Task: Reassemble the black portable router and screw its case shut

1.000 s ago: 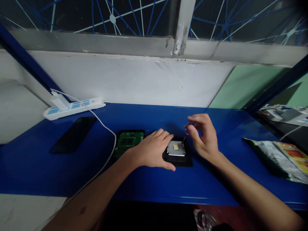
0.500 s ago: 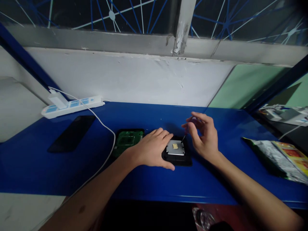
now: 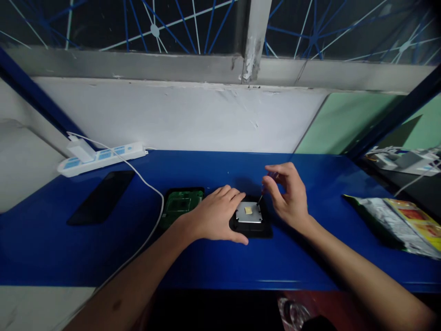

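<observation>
My right hand (image 3: 287,195) pinches a small screwdriver (image 3: 261,196) with a purplish handle, mostly hidden by the fingers. Its thin shaft slants down to the far right corner of a silver metal plate (image 3: 254,217) with a small yellowish pad (image 3: 248,210) on it. This plate sits in a black plastic housing (image 3: 260,231) on the blue table. My left hand (image 3: 218,216) lies across the housing's left side, fingers stretched out and thumb apart near its front edge. Just left of that hand is a green circuit board (image 3: 181,202) in a dark frame, partly covered by the wrist.
A white cable (image 3: 151,186) runs from a charger (image 3: 81,149) in the power strip (image 3: 103,158) across the table, passing under or beside my left forearm. A dark flat slab (image 3: 101,197) lies at left. On the right is a shiny food packet (image 3: 392,223); a wall stands behind.
The view has shifted slightly. My right fingers have curled closer around the screwdriver handle, its tip still at the plate's corner. My left hand stays on the housing.
</observation>
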Available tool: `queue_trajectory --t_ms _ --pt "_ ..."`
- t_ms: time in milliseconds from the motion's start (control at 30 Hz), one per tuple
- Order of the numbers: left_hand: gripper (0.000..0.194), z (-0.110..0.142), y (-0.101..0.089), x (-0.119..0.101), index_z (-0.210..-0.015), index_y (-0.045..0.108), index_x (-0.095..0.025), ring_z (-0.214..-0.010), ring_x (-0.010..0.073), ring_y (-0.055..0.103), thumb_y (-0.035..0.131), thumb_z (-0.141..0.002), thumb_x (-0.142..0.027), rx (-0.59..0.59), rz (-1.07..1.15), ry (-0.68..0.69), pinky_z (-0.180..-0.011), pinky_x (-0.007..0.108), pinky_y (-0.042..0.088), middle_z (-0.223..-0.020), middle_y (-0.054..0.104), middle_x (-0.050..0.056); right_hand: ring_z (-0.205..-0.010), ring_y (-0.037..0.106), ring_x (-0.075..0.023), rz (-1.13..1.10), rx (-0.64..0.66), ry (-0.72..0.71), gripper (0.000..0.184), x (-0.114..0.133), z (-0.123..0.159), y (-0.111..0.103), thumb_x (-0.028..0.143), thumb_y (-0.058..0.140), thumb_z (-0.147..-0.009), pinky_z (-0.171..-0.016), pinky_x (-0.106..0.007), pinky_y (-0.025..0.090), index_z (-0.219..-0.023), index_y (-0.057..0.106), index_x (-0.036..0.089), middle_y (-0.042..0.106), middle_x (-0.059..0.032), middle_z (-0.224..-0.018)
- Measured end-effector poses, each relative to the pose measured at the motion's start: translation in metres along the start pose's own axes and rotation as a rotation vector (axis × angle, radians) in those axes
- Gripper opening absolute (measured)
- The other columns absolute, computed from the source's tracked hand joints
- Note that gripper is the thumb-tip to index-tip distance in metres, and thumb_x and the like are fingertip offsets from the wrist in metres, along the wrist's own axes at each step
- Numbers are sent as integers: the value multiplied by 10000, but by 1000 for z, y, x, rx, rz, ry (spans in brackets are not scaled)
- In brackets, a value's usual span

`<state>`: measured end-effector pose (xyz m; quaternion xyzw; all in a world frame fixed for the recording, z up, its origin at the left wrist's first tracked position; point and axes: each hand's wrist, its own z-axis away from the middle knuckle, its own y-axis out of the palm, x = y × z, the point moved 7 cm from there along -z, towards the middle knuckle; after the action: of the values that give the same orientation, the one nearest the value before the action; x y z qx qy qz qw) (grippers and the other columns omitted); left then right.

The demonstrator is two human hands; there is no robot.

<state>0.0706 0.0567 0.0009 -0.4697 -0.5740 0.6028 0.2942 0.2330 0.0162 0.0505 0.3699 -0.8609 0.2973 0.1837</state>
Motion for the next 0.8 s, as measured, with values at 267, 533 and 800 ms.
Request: queue_trajectory --t_ms 267,533,800 --pt "1126 0 2 1 -1473 459 -90 -1343 401 478 703 -677 -847 0 -1 11 -1169 514 358 -1424 549 195 -855 706 -157 -30 44 1 267 6 1 2 187 486 -1014 -743 -360 601 -1259 562 261 693 -49 -1088" --pt "1089 0 2 1 -1471 452 -118 -1349 392 479 709 -689 -831 -5 20 10 -1176 523 346 -1421 559 179 -841 629 -174 22 36 -82 296 10 0 1 199 644 -944 -706 -377 581 -1223 568 261 600 -51 -1039" --pt "1071 -1 -1 -1 -1451 470 -116 -1306 370 506 759 -674 -793 3 23 6 -1173 499 353 -1369 591 167 -820 595 -172 51 37 -163 324 16 -4 0 225 735 -895 -671 -358 571 -1184 598 277 573 -35 -981"
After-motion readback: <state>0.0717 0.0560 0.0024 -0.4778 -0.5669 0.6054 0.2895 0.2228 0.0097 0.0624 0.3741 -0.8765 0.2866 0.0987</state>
